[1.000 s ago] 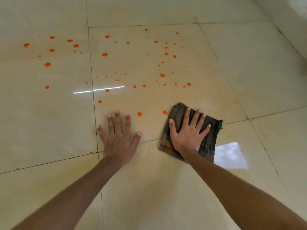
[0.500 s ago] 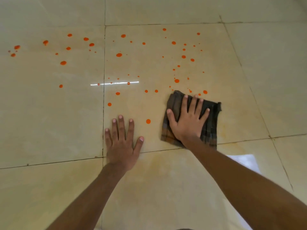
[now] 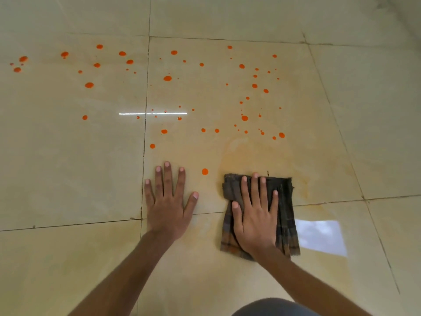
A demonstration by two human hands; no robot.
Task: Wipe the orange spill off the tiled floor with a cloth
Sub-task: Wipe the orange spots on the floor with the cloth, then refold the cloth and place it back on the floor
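Note:
Several orange drops (image 3: 244, 118) lie scattered across the glossy beige tiled floor (image 3: 68, 167), from far left to centre right. One larger orange drop (image 3: 204, 171) sits between my two hands. My right hand (image 3: 255, 217) presses flat, fingers spread, on a folded dark checked cloth (image 3: 284, 215) that lies across a grout line. A faint orange smear (image 3: 255, 156) marks the tile just beyond the cloth. My left hand (image 3: 169, 201) rests flat on the floor with fingers apart, holding nothing, left of the cloth.
Grout lines divide the floor into large tiles. A bright window reflection (image 3: 319, 236) lies right of the cloth, and a thin light streak (image 3: 152, 113) crosses the spill. A dark knee or garment (image 3: 273, 307) shows at the bottom edge.
My right hand has pulled the cloth back toward me, leaving a faint orange smear where drops were. My left hand has stayed planted on the floor.

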